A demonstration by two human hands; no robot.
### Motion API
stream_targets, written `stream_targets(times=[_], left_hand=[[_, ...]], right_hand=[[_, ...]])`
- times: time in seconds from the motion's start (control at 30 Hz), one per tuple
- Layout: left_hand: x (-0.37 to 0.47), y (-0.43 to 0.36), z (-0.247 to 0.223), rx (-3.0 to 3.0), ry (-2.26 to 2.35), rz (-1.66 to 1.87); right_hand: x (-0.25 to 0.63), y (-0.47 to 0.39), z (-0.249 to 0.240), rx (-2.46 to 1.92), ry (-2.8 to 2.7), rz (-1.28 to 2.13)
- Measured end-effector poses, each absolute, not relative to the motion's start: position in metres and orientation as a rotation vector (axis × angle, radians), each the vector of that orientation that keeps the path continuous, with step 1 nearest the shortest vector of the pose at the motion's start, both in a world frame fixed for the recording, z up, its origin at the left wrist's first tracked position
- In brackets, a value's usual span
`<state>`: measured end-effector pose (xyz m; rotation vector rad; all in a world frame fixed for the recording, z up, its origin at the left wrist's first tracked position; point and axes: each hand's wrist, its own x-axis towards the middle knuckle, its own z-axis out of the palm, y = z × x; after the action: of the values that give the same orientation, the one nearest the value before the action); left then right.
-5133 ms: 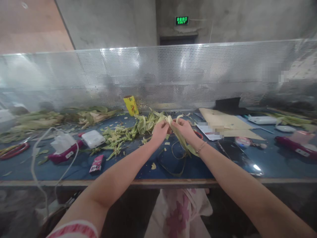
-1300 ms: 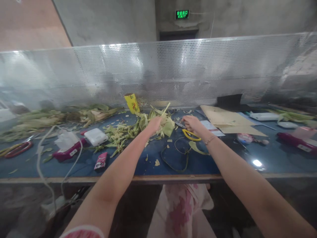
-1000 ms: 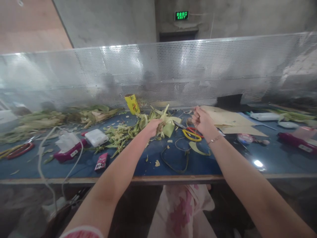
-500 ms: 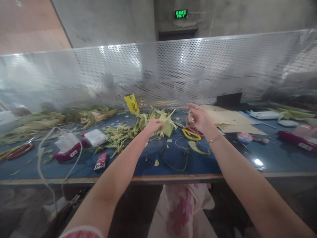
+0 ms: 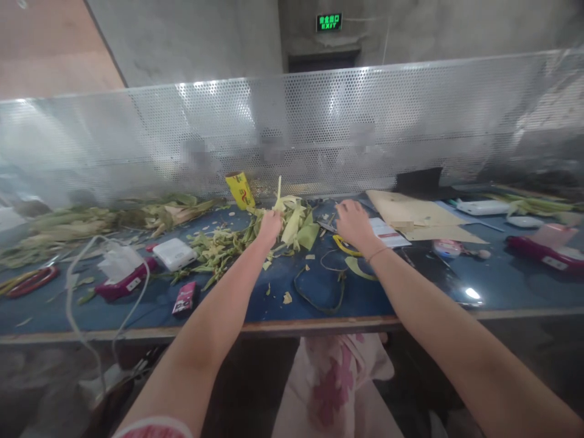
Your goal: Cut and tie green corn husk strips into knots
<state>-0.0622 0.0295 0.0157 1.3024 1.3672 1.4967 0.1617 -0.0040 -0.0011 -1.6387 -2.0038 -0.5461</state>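
My left hand [image 5: 272, 224] is closed on a pale green husk piece [image 5: 292, 224], whose narrow strips stand up and bend over beside the fingers. Around it lies a heap of twisted greenish husks [image 5: 223, 246]. My right hand [image 5: 353, 220], with a bracelet at the wrist, has its fingers curled downward; whatever they grip is hidden. Under and beside it are scissors, with a metal blade [image 5: 326, 227] and a yellow handle loop [image 5: 345, 246] showing. A curved leaf strip [image 5: 358, 267] and a thin dark cord loop [image 5: 326, 307] lie nearer the table edge.
A yellow packet [image 5: 239, 190] stands near the perforated metal screen [image 5: 319, 134]. To the left are a white box-shaped device [image 5: 174, 253], a small pink box [image 5: 184, 298] and a tissue holder [image 5: 123, 283] with a white cable. Brown paper sheets [image 5: 410, 216] lie at the right.
My right hand has moved slightly left and down, covering the red handle loop, with its fingers now curled. My left hand has shifted a little left, and the husk strips beside it stand higher.
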Motion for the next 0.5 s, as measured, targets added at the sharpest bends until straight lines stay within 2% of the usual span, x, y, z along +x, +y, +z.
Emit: stream_targets(times=[0.1, 0.3, 0.43, 0.5], left_hand=[[-0.052, 0.021, 0.012, 1.299, 1.323, 1.391], [-0.042, 0.009, 0.008, 1.251, 1.255, 1.267], [-0.039, 0.009, 0.008, 1.214, 1.202, 1.254], [-0.039, 0.01, 0.008, 1.193, 1.167, 1.25]], right_hand=[[0.143, 0.009, -0.016, -1.475, -2.246, -0.458], [0.137, 0.022, -0.036, -1.576, -2.368, -0.177], [0.143, 0.021, -0.025, -1.489, -2.286, -0.194], [0.146, 0.018, -0.018, -1.427, -2.075, -0.063]])
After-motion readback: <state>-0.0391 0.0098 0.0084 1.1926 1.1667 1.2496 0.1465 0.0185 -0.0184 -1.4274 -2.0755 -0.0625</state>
